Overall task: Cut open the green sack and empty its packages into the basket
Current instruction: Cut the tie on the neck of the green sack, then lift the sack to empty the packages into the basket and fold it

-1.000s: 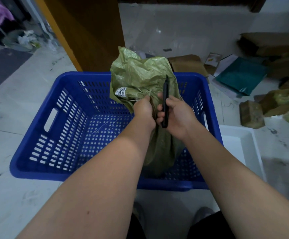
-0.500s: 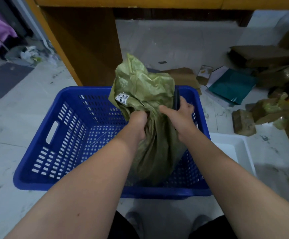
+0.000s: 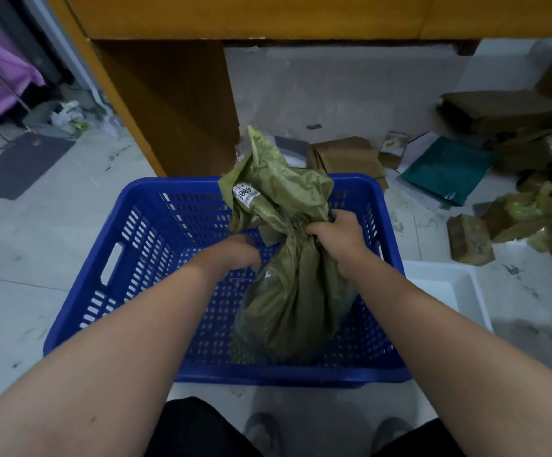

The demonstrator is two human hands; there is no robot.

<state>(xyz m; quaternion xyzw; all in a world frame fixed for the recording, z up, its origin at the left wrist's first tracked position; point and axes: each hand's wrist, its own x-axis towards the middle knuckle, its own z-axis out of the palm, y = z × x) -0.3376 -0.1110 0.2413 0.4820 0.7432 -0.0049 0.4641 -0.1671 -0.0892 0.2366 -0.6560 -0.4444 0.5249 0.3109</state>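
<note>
The green sack stands upright in the right half of the blue basket, with a white label near its crumpled top. My right hand is closed around the sack's gathered neck. A sliver of something dark shows behind its fingers; I cannot tell whether it is the black cutter. My left hand hovers just left of the sack below the neck, back facing up and fingers curled down out of sight. No packages show inside the basket.
A yellow-brown wooden cabinet stands right behind the basket. Cardboard boxes, a teal mailer and taped parcels litter the floor to the right. A white tray sits by the basket's right side. My feet are below the basket.
My left hand has come off the sack's neck and dropped left and down. My right hand shifted from holding the cutter upright to clutching the neck. The view tilted up.
</note>
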